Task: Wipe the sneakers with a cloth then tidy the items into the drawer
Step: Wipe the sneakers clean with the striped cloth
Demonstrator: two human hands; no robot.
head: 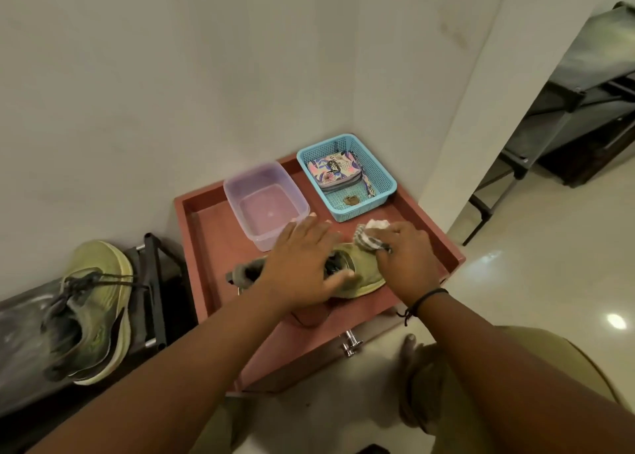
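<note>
- The left hand (302, 264) lies flat over the middle of a green sneaker (360, 271), fingers spread and straight, thumb down along its near side.
- The right hand (402, 254), at about 3 o'clock from the left hand, has its fingers curled tight round a bunched cloth (372, 235), pressing it on the sneaker's toe.
- That sneaker rests inside the raised rim of a red cabinet top (202, 247), toe near the 3 o'clock edge.
- Below the near edge, a metal drawer handle (350, 345) juts out.
- A second green sneaker (92, 309) sits on a dark rack at 9 o'clock, well apart.
- At 12 o'clock, a clear plastic tub (264, 202) almost touches the left hand's fingertips.
- At 1 o'clock, a blue basket (347, 175) holds a patterned pouch (335, 172), tucked in the wall corner.
- Open tiled floor (532, 264) lies at 3 o'clock.
</note>
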